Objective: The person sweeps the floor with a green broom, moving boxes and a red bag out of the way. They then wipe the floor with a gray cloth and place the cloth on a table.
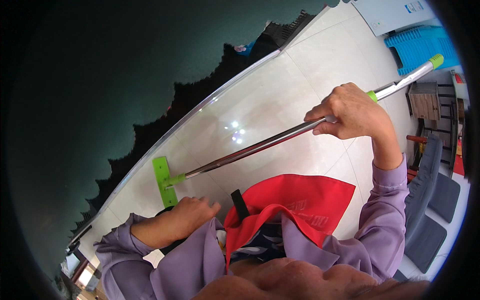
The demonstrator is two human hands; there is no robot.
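Observation:
My right hand (pixel 348 110) grips the shiny metal pole (pixel 258 146) of a flat mop, with fingers and thumb wrapped around its upper part. Green plastic grips mark the pole's upper end (pixel 436 61) and a collar beside my hand. Down at the far end sits the mop's narrow green head plate (pixel 161 176), joined by a green swivel; no cloth shows on it. My left hand (pixel 197 210) is near the head plate, in front of my body. Nothing shows in that hand, but its palm and most fingers are hidden. A red apron (pixel 300 195) hangs between my arms.
Pale glossy tiles (pixel 270 101) cover the floor. A large dark surface with a jagged edge (pixel 93 75) fills the upper left, bordered by a shiny strip (pixel 210 99). At right are blue plastic stools (pixel 416 45), a wooden cabinet (pixel 425 101) and a grey cushioned seat (pixel 423 168).

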